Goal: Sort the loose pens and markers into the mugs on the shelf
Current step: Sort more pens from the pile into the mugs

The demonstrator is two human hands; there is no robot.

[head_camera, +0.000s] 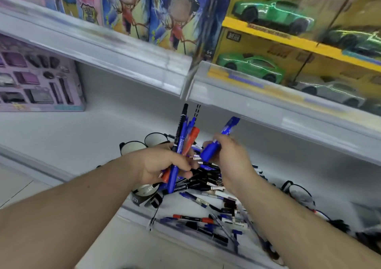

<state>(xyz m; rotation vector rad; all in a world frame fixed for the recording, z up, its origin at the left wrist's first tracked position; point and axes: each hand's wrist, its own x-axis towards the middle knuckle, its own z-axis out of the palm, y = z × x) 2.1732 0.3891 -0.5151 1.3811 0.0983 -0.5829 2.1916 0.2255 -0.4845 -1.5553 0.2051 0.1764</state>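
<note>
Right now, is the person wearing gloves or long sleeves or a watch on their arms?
No. Both forearms are bare for as far as the picture shows, so no sleeve is in sight. The left hand and the right hand have no gloves. No watch, bracelet or ring shows, though the picture is a bit blurry, so something tiny could be missed.

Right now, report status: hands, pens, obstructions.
Left hand grips a bundle of pens. Right hand holds a blue marker. Loose pile on shelf; mugs behind, partly hidden by hands.
</note>
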